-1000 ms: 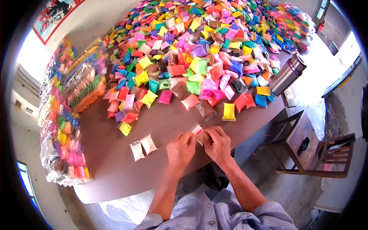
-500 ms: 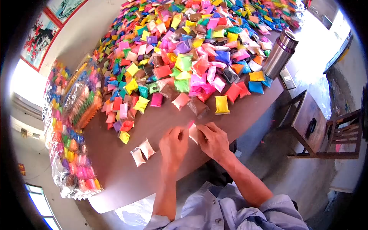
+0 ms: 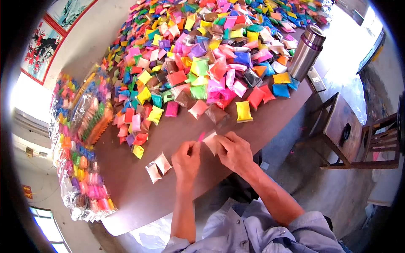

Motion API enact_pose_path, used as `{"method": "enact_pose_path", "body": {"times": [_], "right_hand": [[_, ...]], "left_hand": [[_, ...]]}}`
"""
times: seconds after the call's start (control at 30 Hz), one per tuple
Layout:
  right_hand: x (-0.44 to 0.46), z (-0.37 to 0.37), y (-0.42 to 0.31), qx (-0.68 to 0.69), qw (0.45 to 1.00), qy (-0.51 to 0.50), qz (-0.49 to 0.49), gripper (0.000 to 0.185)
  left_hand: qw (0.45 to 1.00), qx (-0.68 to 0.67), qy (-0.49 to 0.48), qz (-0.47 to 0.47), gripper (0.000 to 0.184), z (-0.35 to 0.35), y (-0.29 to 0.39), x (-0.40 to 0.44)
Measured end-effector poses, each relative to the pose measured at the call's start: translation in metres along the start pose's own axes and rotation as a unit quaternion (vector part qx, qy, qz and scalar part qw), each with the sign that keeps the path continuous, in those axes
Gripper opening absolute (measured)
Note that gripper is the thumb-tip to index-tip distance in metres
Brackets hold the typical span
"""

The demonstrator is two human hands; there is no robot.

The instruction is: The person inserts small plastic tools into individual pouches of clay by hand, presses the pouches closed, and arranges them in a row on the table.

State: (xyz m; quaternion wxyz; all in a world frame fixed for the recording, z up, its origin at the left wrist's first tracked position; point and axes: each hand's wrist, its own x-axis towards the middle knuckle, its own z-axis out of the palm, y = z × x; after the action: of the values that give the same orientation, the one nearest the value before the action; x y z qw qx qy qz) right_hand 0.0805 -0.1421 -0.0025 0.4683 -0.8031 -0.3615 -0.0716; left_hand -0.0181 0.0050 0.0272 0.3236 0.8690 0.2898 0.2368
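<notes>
My right hand (image 3: pixel 234 152) is closed on a small pale pink packet (image 3: pixel 210 142), its thumb and fingers at the packet's right side. Just left of it, my left hand (image 3: pixel 187 159) is pinched shut, and a thin bright pink strip (image 3: pixel 201 136) stands up from its fingertips, beside the packet. Left of my left hand, two pale packets in clear wrapping (image 3: pixel 158 168) lie side by side on the brown table (image 3: pixel 139 202). Beyond my hands, a yellow packet (image 3: pixel 243 111) sits at the near edge of a large heap of colourful packets (image 3: pixel 202 55).
A steel flask (image 3: pixel 307 52) stands at the table's right edge. Clear bags of colourful packets (image 3: pixel 86 173) line the left edge. On the right are a small wooden table (image 3: pixel 341 122) and a wooden chair (image 3: pixel 382 145).
My hands have moved slightly apart, the left one a little down and left. The pink strip, earlier at the packet's top, now shows apart from it by my left fingertips.
</notes>
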Motion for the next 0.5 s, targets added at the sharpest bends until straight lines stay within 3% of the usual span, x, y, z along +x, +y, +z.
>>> {"method": "enact_pose_path", "body": {"times": [0.07, 0.17, 0.43, 0.5], "right_hand": [[0.002, 0.001, 0.0, 0.017, 1.0, 0.011, -0.003, 0.031], [0.002, 0.002, 0.001, 0.008, 1.0, 0.008, -0.002, 0.029], [0.002, 0.003, 0.002, 0.014, 1.0, 0.0, -0.012, 0.031], [0.002, 0.0, 0.003, 0.009, 1.0, -0.001, -0.005, 0.031]], "left_hand": [[1.0, -0.009, -0.006, -0.003, 0.012, 0.001, 0.005, -0.009], [0.997, -0.023, 0.026, 0.07, 0.01, 0.013, 0.002, -0.017], [0.996, 0.047, 0.048, 0.055, 0.013, 0.015, -0.022, 0.003], [0.999, 0.008, 0.018, -0.033, 0.014, 0.003, -0.006, 0.0]]}}
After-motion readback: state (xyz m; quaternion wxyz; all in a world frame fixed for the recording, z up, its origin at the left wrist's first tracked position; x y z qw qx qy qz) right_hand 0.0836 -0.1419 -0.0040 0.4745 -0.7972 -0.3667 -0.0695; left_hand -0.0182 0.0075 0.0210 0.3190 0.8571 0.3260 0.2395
